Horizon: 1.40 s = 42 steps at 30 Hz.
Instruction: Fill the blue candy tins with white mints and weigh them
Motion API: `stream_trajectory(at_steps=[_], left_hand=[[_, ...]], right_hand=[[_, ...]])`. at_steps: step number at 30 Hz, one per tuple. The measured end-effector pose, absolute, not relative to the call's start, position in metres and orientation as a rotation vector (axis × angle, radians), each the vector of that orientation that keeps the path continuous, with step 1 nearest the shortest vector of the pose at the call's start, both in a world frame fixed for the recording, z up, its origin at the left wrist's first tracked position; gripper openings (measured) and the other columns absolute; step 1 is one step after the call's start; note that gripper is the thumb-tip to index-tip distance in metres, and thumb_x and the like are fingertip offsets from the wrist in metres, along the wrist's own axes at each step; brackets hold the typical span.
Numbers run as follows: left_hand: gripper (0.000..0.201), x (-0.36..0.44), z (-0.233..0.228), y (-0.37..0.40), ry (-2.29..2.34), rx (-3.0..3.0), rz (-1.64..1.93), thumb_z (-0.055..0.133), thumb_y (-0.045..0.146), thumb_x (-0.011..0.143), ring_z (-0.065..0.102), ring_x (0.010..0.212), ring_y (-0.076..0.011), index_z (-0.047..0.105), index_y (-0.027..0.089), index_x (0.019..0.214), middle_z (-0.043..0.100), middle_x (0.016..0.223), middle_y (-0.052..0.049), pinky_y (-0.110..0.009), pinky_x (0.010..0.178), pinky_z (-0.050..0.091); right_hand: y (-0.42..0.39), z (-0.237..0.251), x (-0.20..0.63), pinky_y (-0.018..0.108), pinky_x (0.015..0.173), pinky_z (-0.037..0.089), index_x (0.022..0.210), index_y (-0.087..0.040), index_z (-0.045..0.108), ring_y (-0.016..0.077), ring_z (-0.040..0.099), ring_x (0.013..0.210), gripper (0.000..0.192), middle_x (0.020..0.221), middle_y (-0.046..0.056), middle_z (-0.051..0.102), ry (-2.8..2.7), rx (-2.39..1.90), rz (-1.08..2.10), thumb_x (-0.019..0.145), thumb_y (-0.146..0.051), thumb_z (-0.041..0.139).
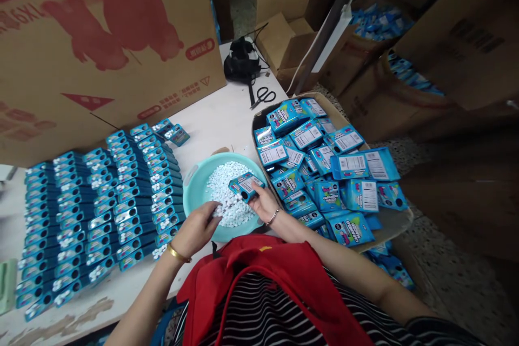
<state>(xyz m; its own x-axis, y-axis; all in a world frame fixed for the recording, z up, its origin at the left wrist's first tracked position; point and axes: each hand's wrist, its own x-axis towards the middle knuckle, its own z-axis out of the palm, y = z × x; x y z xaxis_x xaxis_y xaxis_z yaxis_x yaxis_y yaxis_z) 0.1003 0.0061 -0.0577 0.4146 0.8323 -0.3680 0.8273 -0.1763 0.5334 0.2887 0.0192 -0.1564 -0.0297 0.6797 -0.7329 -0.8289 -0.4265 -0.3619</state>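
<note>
My right hand (264, 204) holds a small blue candy box (245, 185) over a teal basin (194, 186). The basin is filled with small white candies (227, 184). My left hand (198, 227) reaches into the basin at its near edge, fingers pinched on several white candies (224, 206) just below the box's open end. Both wrists wear bracelets.
Rows of filled blue boxes (101, 205) lie on the white table (221, 113) at left. A cardboard tray (399, 221) of flat blue boxes sits at right. A big carton (97, 43) stands behind; scissors (263, 95) and a black object (242, 60) lie at the back.
</note>
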Motion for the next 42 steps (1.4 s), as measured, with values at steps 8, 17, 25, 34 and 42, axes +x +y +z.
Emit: stream_trajectory(at_steps=[8, 17, 25, 34, 42], left_hand=[[0.038, 0.141, -0.042, 0.005, 1.609, 2.163, -0.414, 0.042, 0.018, 0.086, 0.064, 0.076, -0.0243, 0.049, 0.016, 0.123, 0.065, 0.09, -0.014, -0.034, 0.068, 0.046], [0.045, 0.109, -0.035, 0.025, 1.52, 2.271, -0.216, 0.053, 0.026, 0.082, 0.06, 0.1, -0.0249, 0.045, 0.018, 0.125, 0.051, 0.123, -0.013, -0.036, 0.081, 0.05], [0.024, 0.092, -0.096, 0.027, 1.136, 2.1, 0.237, 0.055, 0.038, 0.087, 0.056, 0.089, -0.0176, 0.055, 0.018, 0.1, 0.059, 0.096, -0.007, -0.031, 0.08, 0.047], [0.036, 0.09, -0.125, 0.041, 1.29, 1.836, 0.424, 0.05, 0.042, 0.089, 0.057, 0.087, -0.0149, 0.048, 0.018, 0.116, 0.058, 0.108, -0.007, -0.029, 0.079, 0.047], [0.031, 0.078, -0.2, 0.074, 1.782, 2.138, -0.151, 0.029, 0.012, 0.091, 0.055, 0.101, -0.0241, 0.051, 0.012, 0.112, 0.052, 0.112, -0.015, -0.039, 0.088, 0.045]], right_hand=[[0.011, -0.162, 0.277, 0.029, 0.062, 0.056, 0.089, -0.02, 0.055, 0.0164, 0.068, 0.071, 0.031, 0.079, 0.001, 0.071, 0.212, -1.11, 1.75, 0.068, -0.023, 0.077], [0.011, -0.161, 0.283, 0.024, 0.061, 0.056, 0.09, -0.017, 0.062, 0.0141, 0.065, 0.071, 0.01, 0.08, 0.003, 0.07, 0.234, -1.098, 1.959, 0.082, -0.024, 0.064], [0.001, -0.143, 0.302, 0.04, 0.085, 0.053, 0.105, -0.02, 0.062, 0.0263, 0.058, 0.11, 0.048, 0.116, 0.011, 0.063, -0.541, -1.223, 2.093, 0.072, -0.054, 0.068], [-0.009, -0.161, 0.322, 0.039, 0.095, 0.045, 0.117, -0.02, 0.053, 0.0229, 0.059, 0.104, 0.041, 0.109, 0.005, 0.064, -1.431, -1.197, 1.614, 0.081, -0.036, 0.065], [-0.031, -0.167, 0.339, 0.039, 0.1, 0.045, 0.114, -0.025, 0.05, 0.0205, 0.058, 0.111, 0.043, 0.117, 0.003, 0.061, -0.954, -1.226, 1.667, 0.077, -0.036, 0.068]])
